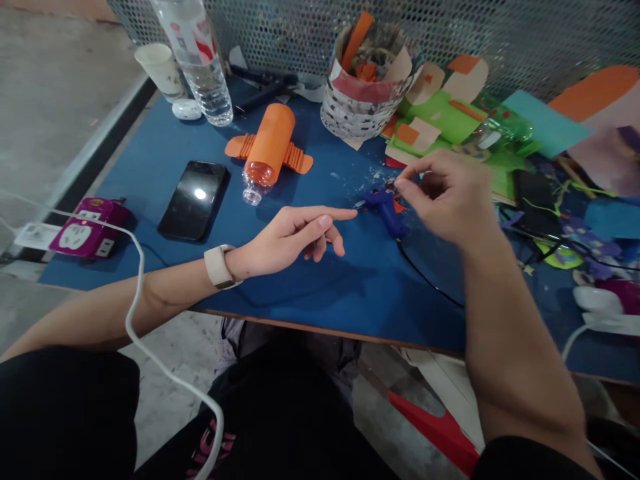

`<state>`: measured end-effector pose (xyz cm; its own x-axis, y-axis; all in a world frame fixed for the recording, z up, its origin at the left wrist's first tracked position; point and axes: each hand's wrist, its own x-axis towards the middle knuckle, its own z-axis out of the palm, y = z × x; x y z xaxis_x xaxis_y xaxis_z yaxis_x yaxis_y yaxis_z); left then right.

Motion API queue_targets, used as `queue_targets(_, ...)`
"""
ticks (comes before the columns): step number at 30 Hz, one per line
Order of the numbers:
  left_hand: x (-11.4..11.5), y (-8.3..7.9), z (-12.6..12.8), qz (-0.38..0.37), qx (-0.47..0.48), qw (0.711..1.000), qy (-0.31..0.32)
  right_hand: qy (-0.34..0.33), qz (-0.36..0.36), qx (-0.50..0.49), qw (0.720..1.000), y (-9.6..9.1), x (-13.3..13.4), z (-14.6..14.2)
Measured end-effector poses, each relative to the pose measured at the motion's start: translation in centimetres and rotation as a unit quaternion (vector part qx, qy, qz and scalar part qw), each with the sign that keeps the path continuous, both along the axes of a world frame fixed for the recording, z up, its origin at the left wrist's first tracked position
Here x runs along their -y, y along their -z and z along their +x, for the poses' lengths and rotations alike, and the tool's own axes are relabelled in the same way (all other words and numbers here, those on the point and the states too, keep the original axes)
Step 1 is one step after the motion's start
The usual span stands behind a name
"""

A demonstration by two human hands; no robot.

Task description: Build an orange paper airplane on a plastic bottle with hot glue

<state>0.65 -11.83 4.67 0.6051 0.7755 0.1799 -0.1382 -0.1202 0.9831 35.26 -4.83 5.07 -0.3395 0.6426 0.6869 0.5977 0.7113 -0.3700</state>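
A blue glue gun (387,210) lies on the blue table, its nozzle toward the left and its black cord running to the right. My left hand (305,237) is over the table with its index finger stretched out, the fingertip close to the nozzle. Its other fingers curl loosely, and a small orange bit shows beside them; whether they hold it I cannot tell. My right hand (445,193) is pinched, thumb and index tips together just above the back of the glue gun. What is in the pinch is hidden. An orange-wrapped plastic bottle (273,143) with folded paper side pieces lies further back.
A black phone (194,200), a purple power socket (87,229), a water bottle (205,73) and a paper cup (159,70) are at left. Behind stand a woven basket (357,107) and pliers (267,90). Coloured paper scraps (440,113) cover the right. A white cable (135,293) crosses my left arm.
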Motion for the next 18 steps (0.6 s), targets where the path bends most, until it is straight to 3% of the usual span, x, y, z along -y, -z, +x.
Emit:
queue_targets(3,-0.1,0.1,0.0,0.000,0.009,1.000,0.005,-0.006,-0.034,0.073,0.997,0.6,-2.7,4.7)
queue_targets(6,-0.2,0.1,0.0,0.006,0.006,1.000,0.015,0.021,-0.046,0.105,0.993,1.3,-3.8,7.1)
queue_targets(13,-0.3,-0.4,0.0,0.056,-0.075,0.994,0.059,0.055,-0.039,0.070,0.995,3.6,-5.8,7.5)
queue_targets(18,-0.2,-0.7,0.0,0.110,-0.075,0.986,0.103,0.140,-0.086,0.091,0.982,4.0,-5.8,7.4)
